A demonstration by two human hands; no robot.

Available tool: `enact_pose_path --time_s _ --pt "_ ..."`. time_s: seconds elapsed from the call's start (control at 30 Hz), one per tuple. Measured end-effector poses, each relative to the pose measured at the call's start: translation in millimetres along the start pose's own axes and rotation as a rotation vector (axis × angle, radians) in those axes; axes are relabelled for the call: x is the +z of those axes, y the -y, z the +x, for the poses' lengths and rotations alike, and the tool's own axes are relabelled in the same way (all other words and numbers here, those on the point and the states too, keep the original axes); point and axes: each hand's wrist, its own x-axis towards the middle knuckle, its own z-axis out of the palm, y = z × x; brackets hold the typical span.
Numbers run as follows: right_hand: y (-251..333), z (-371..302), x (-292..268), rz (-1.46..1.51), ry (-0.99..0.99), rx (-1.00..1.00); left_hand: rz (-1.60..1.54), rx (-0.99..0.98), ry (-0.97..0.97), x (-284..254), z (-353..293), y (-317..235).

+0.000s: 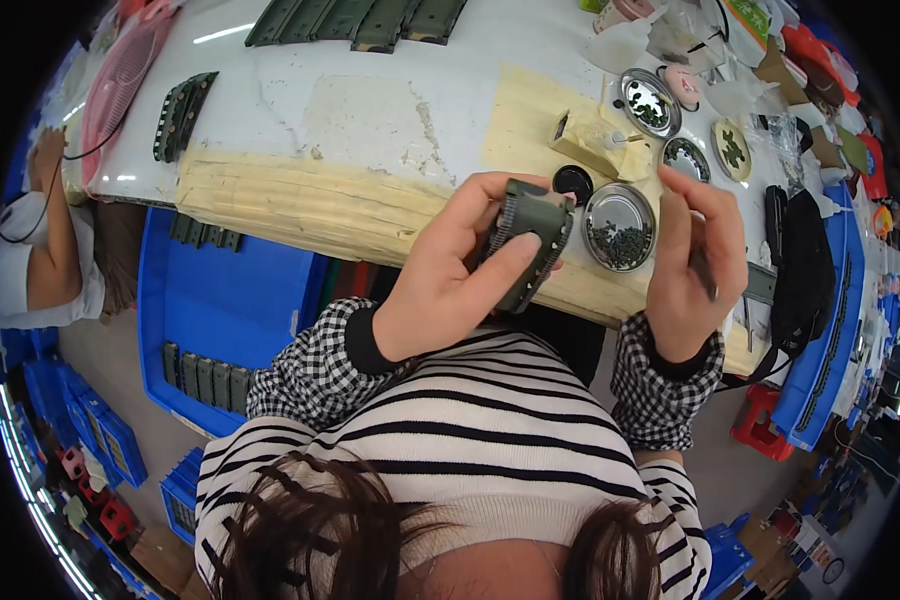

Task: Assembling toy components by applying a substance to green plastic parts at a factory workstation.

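Observation:
My left hand (450, 270) is closed around a dark green moulded part (525, 240) with toothed edges, like a model vehicle hull. Its thumb presses on the flat face. To the right, my right hand (698, 260) is raised over the table edge with its fingers bent together. A dark slim shape shows by its palm, but what it is cannot be made out. Between the hands stands a round metal dish (620, 228) with many small dark green pieces. Just behind the green part lies a small round black lid or cup (573, 183).
Further back are two more metal dishes (650, 103) (685, 160) of green bits, a pale dish (731, 150) and a yellowish taped block (600, 145). Green parts (360, 22) lie at the far edge. A blue bin (230, 310) stands left, near another person's arm (55, 240). A black bag (805, 270) hangs right.

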Motion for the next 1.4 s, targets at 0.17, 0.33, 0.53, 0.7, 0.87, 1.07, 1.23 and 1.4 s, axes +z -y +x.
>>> enact_pose_path --time_s 0.17,0.33,0.53,0.7,0.87,1.07,1.23,1.4 --pt "-15 26 2 -0.231 0.034 -0.051 -0.389 -0.228 -0.014 -5 5 -4" --pt "-31 32 11 -0.195 0.067 -0.102 -0.692 -0.259 0.045 -9 7 6" --pt "10 21 -1 0.081 -0.122 -0.018 -0.919 -0.303 0.105 -11 6 12" --pt "19 2 11 0.566 0.105 0.129 -1.063 -0.366 0.173 -7 7 18" --pt "17 -1 20 0.711 0.131 0.158 -0.922 -0.415 0.119 -6 5 14" --pt "17 -1 22 0.706 0.131 0.154 -1.014 -0.4 0.152 -7 3 18" --pt "17 -2 23 0.711 0.115 0.162 -1.052 -0.393 0.168 -7 3 21" --pt "15 1 20 0.681 0.035 0.161 -1.036 -0.384 0.18 -8 3 20"
